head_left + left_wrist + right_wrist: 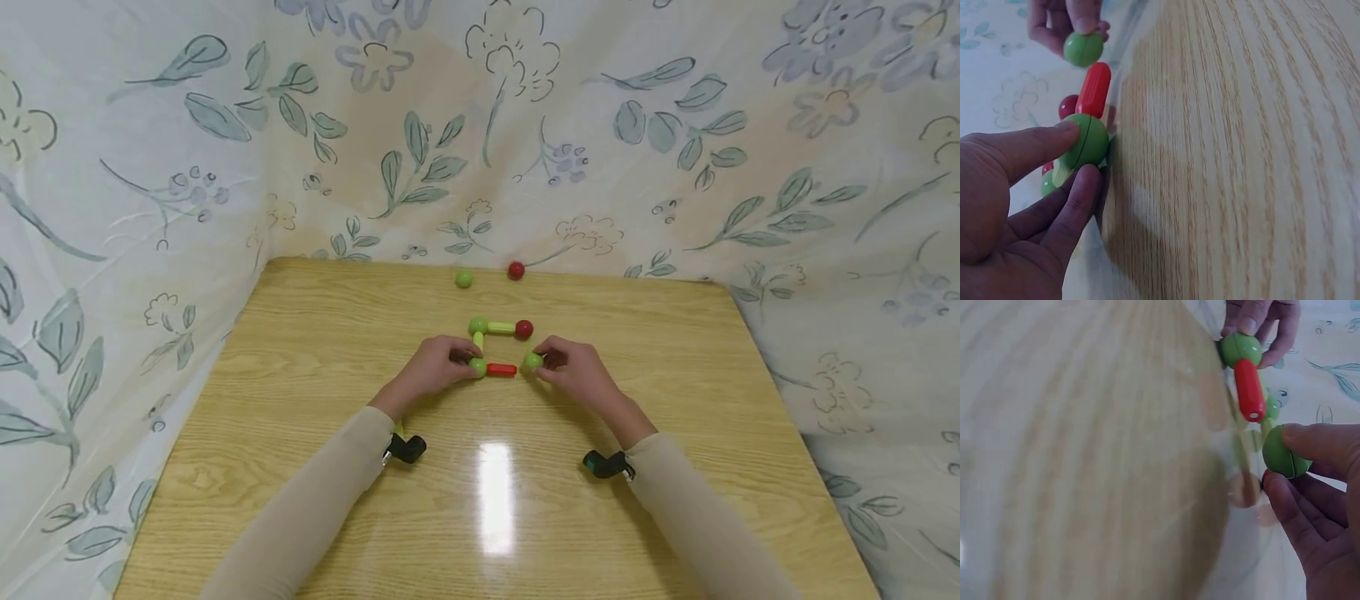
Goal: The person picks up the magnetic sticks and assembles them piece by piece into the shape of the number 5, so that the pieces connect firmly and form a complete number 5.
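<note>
My left hand [441, 364] pinches a green ball [1089, 141] between thumb and fingers at the near corner of a small ball-and-stick frame. From that ball a red stick [501, 369] points right, its far end free. A yellow-green stick [478, 341] runs from it to a second green ball [477, 325], and another yellow-green stick [501, 328] joins that one to a dark red ball [524, 329]. My right hand [573, 372] pinches a loose green ball [1287, 452], a small gap away from the red stick's free end.
Near the table's back edge lie a loose green ball [464, 278] and a loose red ball [516, 270]. Flower-patterned cloth [480, 167] hangs behind and beside the wooden table [315, 317]. Both wrists carry small black cameras [408, 449].
</note>
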Demonstrator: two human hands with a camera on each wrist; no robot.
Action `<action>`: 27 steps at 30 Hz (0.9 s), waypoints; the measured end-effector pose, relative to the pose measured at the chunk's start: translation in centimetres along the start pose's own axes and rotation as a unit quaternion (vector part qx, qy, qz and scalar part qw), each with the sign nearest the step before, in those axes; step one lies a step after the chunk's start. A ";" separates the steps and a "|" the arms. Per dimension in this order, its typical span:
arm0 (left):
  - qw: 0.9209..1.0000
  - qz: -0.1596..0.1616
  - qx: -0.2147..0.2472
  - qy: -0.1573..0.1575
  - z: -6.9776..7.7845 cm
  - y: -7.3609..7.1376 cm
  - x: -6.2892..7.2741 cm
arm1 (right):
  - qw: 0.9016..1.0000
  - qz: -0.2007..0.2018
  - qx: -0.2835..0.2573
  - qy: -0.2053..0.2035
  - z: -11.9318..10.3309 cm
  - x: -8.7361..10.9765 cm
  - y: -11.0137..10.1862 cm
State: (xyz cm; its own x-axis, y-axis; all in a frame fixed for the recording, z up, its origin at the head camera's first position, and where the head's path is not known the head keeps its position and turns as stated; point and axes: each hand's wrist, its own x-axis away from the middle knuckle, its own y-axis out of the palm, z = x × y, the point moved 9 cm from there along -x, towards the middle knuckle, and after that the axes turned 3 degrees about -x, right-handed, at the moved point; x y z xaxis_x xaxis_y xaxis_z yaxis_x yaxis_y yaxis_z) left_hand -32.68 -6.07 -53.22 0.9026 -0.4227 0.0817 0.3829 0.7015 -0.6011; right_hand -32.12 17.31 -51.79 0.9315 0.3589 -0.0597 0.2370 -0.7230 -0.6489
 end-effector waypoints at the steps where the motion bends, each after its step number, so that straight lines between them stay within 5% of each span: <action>1: 1.000 0.000 0.000 0.000 0.1 0.0 0.0 | 1.000 -0.001 0.002 0.003 0.1 0.2 0.1; 27: 1.000 0.001 -0.012 0.008 0.1 0.0 -0.1 | 1.000 -0.006 -0.023 -0.016 0.6 0.5 1.8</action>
State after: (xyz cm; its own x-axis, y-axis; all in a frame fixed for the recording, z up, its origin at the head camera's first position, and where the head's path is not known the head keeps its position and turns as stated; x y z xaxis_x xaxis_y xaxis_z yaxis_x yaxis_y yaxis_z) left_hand -32.77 -5.96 -53.20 0.9002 -0.4304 0.0670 0.3755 0.6888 -0.6201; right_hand -31.40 16.54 -53.50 0.9199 0.3847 -0.0766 0.2602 -0.7447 -0.6146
